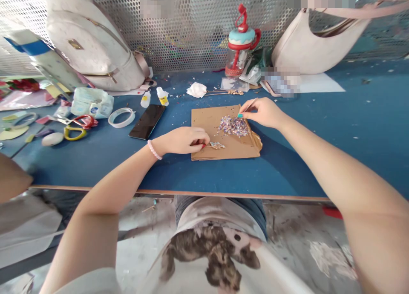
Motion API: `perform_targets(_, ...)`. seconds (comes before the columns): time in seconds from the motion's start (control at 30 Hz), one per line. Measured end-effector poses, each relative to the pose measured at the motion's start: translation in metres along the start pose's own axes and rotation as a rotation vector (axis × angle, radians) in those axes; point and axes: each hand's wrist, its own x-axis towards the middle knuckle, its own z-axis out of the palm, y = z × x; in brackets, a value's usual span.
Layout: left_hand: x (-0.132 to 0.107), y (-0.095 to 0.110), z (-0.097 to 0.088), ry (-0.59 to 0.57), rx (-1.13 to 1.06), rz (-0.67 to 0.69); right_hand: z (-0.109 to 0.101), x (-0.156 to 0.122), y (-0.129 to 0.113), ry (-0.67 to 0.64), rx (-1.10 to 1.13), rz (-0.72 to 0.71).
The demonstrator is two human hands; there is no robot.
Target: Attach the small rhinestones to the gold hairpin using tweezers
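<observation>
On the left half of a brown cardboard piece [207, 117], my left hand [191, 139] is closed on the thin stem of a gold hairpin [217, 145]. Its decorated end, set with small shiny bits, points right and lies low over the cardboard. My right hand [263, 113] pinches a pair of slim metal tweezers [252, 105] at the cardboard's upper right. The tweezers' tips reach down into a heap of small glittering purple and silver rhinestones [234, 126]. Which single stone the tips touch is too small to tell.
Behind the cardboard lie more gold hairpins [223, 92] beside a white crumpled wad [196, 90]. Leftward are a black phone [147, 122], a tape roll [122, 117], two small bottles [162, 96] and scissors [75, 128]. A red-lidded cup [239, 51] and bags [319, 42] stand behind.
</observation>
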Motion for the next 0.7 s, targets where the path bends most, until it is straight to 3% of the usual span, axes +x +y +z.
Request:
perform_targets(0.33, 0.000, -0.001, 0.001, 0.000, 0.010, -0.004, -0.006, 0.002, 0.001, -0.022, -0.006, 0.003)
perform_targets(0.7, 0.000, -0.002, 0.001, -0.003, 0.011, -0.004, -0.037, 0.000, 0.013, -0.091, -0.019, 0.002)
